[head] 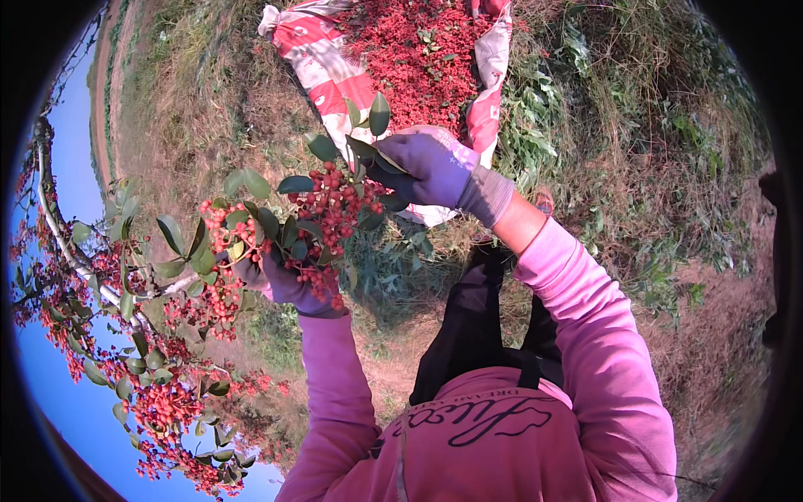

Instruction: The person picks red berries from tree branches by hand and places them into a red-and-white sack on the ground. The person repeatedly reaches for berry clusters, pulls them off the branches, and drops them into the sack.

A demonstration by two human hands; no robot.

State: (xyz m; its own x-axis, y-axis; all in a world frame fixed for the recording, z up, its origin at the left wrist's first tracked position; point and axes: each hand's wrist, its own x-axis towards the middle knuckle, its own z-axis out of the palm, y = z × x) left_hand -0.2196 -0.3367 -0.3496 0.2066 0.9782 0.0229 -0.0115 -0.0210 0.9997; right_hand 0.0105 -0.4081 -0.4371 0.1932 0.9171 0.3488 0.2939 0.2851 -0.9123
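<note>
My left hand (285, 285), in a purple work glove, is closed around a leafy branch behind clusters of red berries (326, 201). Leaves and berries hide most of its fingers. My right hand (433, 164), gloved alike, pinches the leafy tip of that branch (379, 160), with dark green leaves under and beyond the fingers. Its fingertips are partly hidden. Beyond this hand, a red-and-white patterned cloth (335, 75) lies on the ground, heaped with loose red berries (417, 69).
A tree limb (59, 232) with several berry clusters (166, 405) arches along my left side. Dry grass and weeds (564, 150) cover the ground, with cut leafy stems to the right of the cloth. My dark-trousered legs (467, 314) are below my arms.
</note>
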